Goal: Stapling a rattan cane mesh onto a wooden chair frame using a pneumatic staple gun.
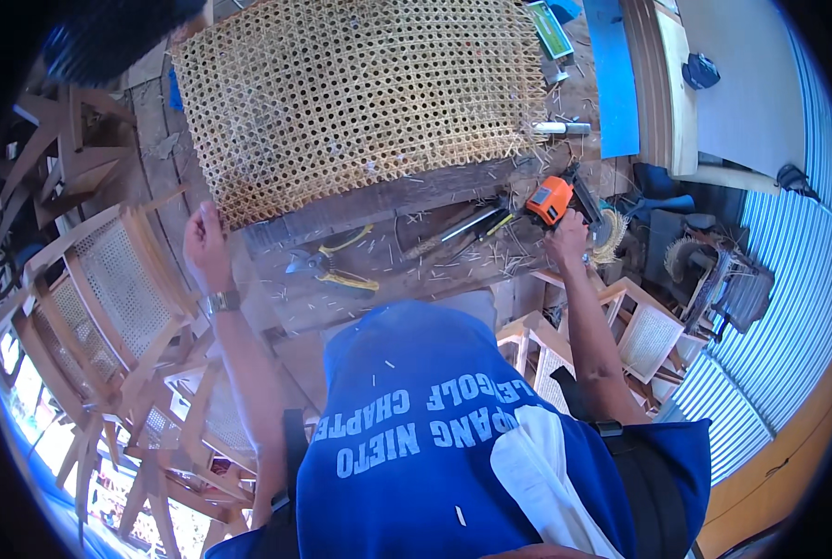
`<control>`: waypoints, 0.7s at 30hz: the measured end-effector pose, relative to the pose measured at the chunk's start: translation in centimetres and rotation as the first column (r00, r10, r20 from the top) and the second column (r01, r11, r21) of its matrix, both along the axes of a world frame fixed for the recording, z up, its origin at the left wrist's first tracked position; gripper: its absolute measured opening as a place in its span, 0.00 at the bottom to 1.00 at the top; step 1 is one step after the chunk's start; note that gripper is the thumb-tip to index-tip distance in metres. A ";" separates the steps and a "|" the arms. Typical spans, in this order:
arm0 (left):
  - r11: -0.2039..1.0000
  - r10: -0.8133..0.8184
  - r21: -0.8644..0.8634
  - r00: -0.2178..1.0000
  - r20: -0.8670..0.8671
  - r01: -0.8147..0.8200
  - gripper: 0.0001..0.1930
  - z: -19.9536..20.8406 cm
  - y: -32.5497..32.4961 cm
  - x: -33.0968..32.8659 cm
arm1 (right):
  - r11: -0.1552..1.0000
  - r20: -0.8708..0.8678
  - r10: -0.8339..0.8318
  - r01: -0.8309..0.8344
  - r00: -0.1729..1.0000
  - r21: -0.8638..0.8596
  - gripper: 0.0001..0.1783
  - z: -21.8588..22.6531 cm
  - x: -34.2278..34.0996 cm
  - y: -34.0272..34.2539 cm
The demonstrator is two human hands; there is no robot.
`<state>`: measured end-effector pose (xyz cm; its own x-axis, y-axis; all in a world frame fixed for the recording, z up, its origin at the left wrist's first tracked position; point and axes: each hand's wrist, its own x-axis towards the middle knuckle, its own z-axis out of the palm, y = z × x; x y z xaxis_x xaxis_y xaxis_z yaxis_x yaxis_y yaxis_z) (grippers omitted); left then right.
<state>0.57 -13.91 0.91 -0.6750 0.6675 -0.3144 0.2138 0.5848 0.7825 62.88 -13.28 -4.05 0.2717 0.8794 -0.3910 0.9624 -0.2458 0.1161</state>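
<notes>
A sheet of woven cane webbing (360,93) with open round holes lies across the workbench, its cut ends frayed along the near and right edges. At its near left corner is my left hand (208,247), fingers closed on the cane edge. My right hand (568,238) grips an orange and black staple gun (549,200), just off the sheet's near right corner. Between my hands, on the bench, rest yellow-handled snips (334,261) with their handles spread. A slim metal-shafted hand tool (470,224) lies left of the staple gun.
Cut cane bits litter the wooden bench (416,265). A white tube (562,129) and a green box (550,30) sit beyond the sheet's right side. Wooden chair frames with cane panels (127,279) crowd the left; more frames (649,340) stand at right, near corrugated metal (761,270).
</notes>
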 end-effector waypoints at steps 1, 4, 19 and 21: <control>0.999 0.024 -0.042 0.999 0.048 -0.022 0.18 0.4 -0.5 0.6 | 1.000 0.000 -0.002 0.002 1.000 -0.002 0.26 -0.2 0.1 -0.1; 0.998 0.055 0.013 0.997 0.055 -0.056 0.19 1.5 -2.1 2.3 | 0.999 0.003 0.050 -0.050 0.999 -0.010 0.27 -1.5 0.4 0.1; 0.989 0.131 -0.078 0.989 0.074 -0.125 0.15 1.5 -0.2 2.7 | 0.996 -0.015 0.089 -0.089 0.996 -0.030 0.27 -2.2 3.1 0.1; 0.990 0.124 -0.077 0.987 0.101 -0.116 0.15 1.0 -0.5 2.2 | 0.996 -0.010 0.076 -0.077 0.997 -0.041 0.27 -2.0 2.7 0.1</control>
